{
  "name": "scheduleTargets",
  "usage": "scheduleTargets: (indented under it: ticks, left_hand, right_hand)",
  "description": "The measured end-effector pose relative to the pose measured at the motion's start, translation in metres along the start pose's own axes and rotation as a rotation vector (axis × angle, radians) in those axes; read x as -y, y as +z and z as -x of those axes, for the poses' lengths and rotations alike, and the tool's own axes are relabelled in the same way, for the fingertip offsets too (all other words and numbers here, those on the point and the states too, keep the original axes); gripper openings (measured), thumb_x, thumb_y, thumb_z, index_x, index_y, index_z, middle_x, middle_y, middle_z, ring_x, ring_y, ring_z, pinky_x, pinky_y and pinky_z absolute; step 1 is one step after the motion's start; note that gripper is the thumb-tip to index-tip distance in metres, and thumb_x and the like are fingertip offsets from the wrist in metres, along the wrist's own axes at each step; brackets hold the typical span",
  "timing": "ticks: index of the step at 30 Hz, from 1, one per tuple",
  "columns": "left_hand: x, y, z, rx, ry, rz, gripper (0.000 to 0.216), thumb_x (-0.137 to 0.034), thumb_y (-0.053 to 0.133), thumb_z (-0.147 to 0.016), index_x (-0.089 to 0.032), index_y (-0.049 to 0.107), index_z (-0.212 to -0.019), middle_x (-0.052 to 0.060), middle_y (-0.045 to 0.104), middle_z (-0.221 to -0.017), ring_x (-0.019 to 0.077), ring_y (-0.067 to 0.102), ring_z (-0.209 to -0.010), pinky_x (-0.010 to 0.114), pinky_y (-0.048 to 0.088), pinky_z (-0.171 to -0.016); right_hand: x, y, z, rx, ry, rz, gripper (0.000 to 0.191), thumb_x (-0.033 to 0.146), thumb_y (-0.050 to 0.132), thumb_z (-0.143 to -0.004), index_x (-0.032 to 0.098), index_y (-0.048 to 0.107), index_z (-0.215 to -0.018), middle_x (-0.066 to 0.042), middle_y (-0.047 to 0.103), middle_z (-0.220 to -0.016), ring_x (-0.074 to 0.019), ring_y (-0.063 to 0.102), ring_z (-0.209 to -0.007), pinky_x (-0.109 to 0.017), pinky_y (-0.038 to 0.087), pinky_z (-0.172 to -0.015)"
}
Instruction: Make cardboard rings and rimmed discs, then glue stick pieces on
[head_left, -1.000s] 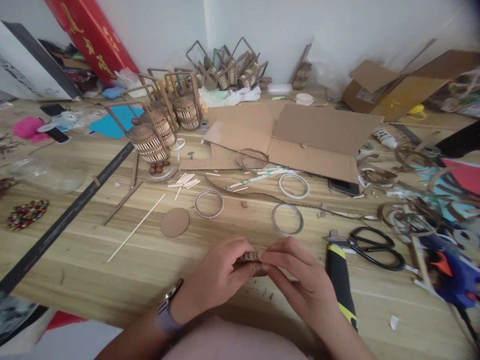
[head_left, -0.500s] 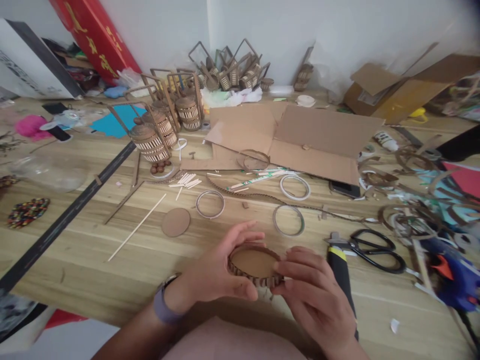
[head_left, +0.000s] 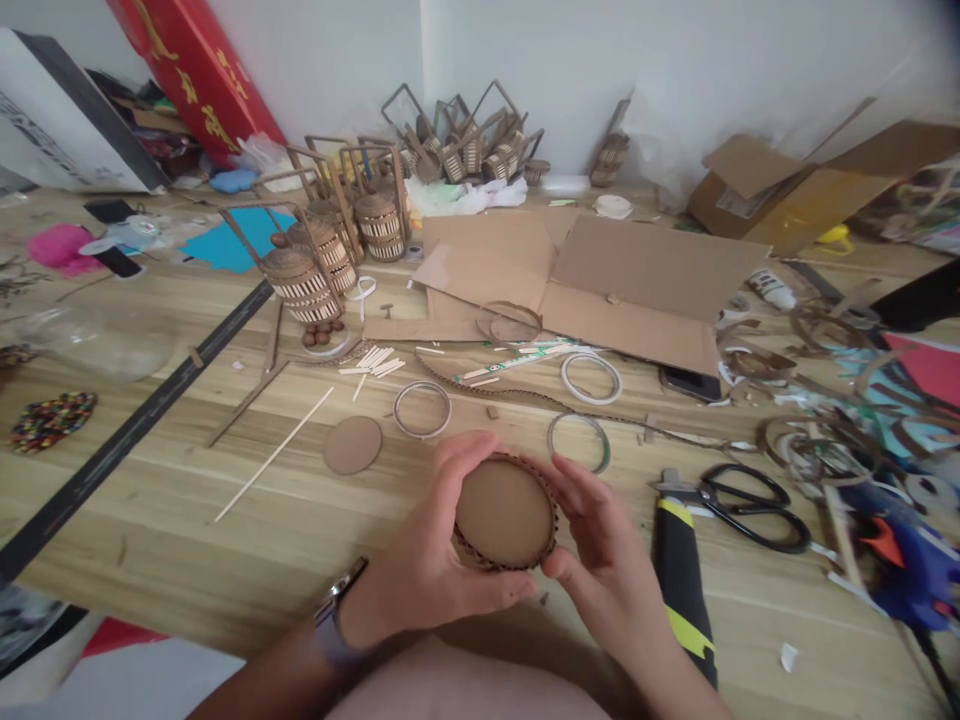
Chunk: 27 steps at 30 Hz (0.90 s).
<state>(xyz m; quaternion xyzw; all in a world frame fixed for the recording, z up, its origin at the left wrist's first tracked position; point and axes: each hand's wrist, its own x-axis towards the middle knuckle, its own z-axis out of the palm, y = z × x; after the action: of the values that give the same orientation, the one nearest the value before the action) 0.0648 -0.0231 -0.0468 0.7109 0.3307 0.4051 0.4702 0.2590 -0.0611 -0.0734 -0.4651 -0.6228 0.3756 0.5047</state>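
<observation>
Holds a round cardboard tray (head_left: 506, 512) between left grip (head_left: 424, 565) and right grip (head_left: 615, 580), low in the middle of the view, with its flat brown face turned up and its ribbed edge showing on the near side. Spread wide on the left, fingers around the far-left rim and thumb along the near rim. Curved against the opposite rim on the right, thumb tip at the near-right edge. Hard to tell whether lifted off the wooden surface (head_left: 150, 560) or resting on it.

Leaves little room past the right fingers, just short of a thin ring (head_left: 607, 442). Has more room toward the left, over plain wood grain as far as a cardboard disc (head_left: 352, 445), a pale stick (head_left: 274, 454) and, farther off, a long black strip (head_left: 142, 432) laid at a slant. Runs into tighter quarters on the right: just beside a black-and-yellow handle (head_left: 682, 560), then near scissors (head_left: 757, 505) and a blue glue gun (head_left: 900, 550). Faces, straight ahead, a second ring (head_left: 394, 412), a dark cord (head_left: 525, 390) in a long curve, a white ring (head_left: 563, 380) and flattened cardboard (head_left: 645, 270); farther back at left, lidded baskets (head_left: 300, 288). Shows the surface's front edge at lower left, slanting down toward the body.
</observation>
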Motion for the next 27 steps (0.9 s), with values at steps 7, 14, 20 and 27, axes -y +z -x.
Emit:
scheduleTargets:
  ticks: [7,14,20,27]
  left_hand:
    - [-0.005,0.005,-0.001,-0.009,0.085,-0.092,0.081,-0.046,0.073,-0.079,-0.032,0.026,-0.144,0.010,0.034,-0.140,0.0311,0.032,-0.136,0.048,0.032,-0.111]
    - [-0.006,0.007,-0.001,-0.037,0.117,-0.101,0.077,-0.045,0.070,-0.081,-0.033,0.025,-0.142,0.010,0.032,-0.137,0.0304,0.033,-0.132,0.046,0.035,-0.107]
    - [-0.004,0.007,0.001,-0.054,0.104,-0.119,0.077,-0.042,0.071,-0.081,-0.032,0.026,-0.141,0.010,0.033,-0.135,0.0313,0.035,-0.130,0.046,0.037,-0.106]
    - [0.001,0.009,0.004,-0.089,0.108,-0.189,0.077,-0.038,0.071,-0.081,-0.034,0.025,-0.143,0.010,0.032,-0.137,0.0313,0.034,-0.132,0.046,0.037,-0.107]
  right_hand:
    - [-0.008,0.007,0.005,-0.050,-0.003,0.013,0.068,0.057,0.061,-0.083,0.036,0.036,-0.143,-0.009,0.056,-0.138,-0.0245,0.054,-0.127,-0.044,0.046,-0.104]
    - [-0.010,0.008,0.007,-0.045,0.003,-0.010,0.071,0.058,0.061,-0.082,0.035,0.034,-0.143,-0.009,0.057,-0.138,-0.0228,0.053,-0.128,-0.040,0.045,-0.104]
    - [-0.007,0.007,0.003,0.021,0.007,-0.033,0.068,0.052,0.060,-0.086,0.034,0.031,-0.145,-0.012,0.052,-0.143,-0.0241,0.048,-0.132,-0.045,0.041,-0.107]
    - [0.002,0.006,-0.004,0.080,0.056,-0.148,0.060,0.046,0.058,-0.090,0.034,0.033,-0.144,-0.014,0.046,-0.147,-0.0254,0.044,-0.134,-0.048,0.042,-0.106]
